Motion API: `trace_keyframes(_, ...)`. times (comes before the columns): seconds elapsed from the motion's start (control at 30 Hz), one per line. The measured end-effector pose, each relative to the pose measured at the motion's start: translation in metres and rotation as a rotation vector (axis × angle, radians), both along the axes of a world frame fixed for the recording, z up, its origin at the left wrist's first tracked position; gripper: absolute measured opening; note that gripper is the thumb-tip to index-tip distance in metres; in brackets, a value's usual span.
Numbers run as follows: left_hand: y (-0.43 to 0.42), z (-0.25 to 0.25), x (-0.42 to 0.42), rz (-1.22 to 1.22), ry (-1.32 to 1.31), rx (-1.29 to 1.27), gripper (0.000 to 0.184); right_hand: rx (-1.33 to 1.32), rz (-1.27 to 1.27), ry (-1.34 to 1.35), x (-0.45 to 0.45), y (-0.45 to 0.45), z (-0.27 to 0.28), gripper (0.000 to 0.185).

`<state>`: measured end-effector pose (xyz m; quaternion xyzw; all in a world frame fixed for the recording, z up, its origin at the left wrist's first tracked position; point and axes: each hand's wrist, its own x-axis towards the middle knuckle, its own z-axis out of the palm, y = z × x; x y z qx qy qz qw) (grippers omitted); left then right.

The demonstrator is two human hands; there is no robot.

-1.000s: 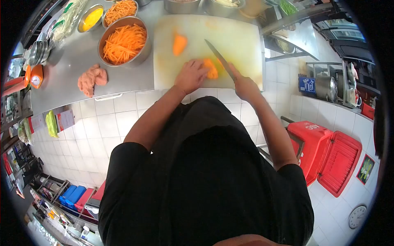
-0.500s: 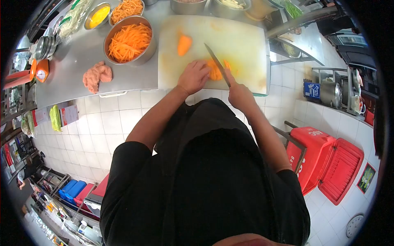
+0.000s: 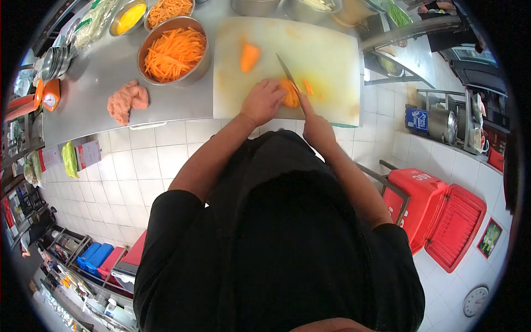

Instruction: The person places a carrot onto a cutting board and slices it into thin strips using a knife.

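Observation:
On the white cutting board [image 3: 332, 55], my left hand [image 3: 261, 102] holds down the sliced orange carrot [image 3: 289, 95] with curled fingertips at its left side. My right hand [image 3: 318, 128] is wrapped round the handle of a kitchen knife [image 3: 287, 72]. Its blade points up and to the left, against the right side of the carrot. A few cut strips [image 3: 308, 87] lie just right of the blade. Another chunk of carrot [image 3: 250, 57] rests farther up the board, above my left hand. The knife's handle is mostly hidden by my fingers.
Left of the board stands a steel bowl of carrot strips [image 3: 175, 54]. Beyond it are a smaller bowl of shreds [image 3: 168, 12] and a bowl of yellow liquid [image 3: 129, 19]. A pinkish cloth-like lump [image 3: 128, 102] and an orange scale [image 3: 51, 95] sit farther left.
My right hand and the knife have shifted slightly left, closer to my left hand. Cut strips now show apart from the blade on its right. The whole view has moved a little.

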<state>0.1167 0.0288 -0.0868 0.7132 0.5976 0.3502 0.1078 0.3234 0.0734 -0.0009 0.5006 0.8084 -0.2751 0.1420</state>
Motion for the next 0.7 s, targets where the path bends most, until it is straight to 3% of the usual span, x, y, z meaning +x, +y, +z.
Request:
trace_keyframes(0.3,0.002,-0.002,0.002,-0.003,0.015,0.054,0.018,0.035,0.092,0.045,0.008,0.027,0.027,0.090)
trace_keyframes(0.5,0.005,0.004,-0.006,-0.010,-0.023,-0.011,0.022,0.049,-0.007,0.023,-0.002,0.005,-0.018,0.096)
trace_keyframes(0.7,0.001,0.003,-0.001,-0.009,-0.022,0.044,0.020,0.032,0.075,-0.017,-0.006,0.020,0.038,0.094)
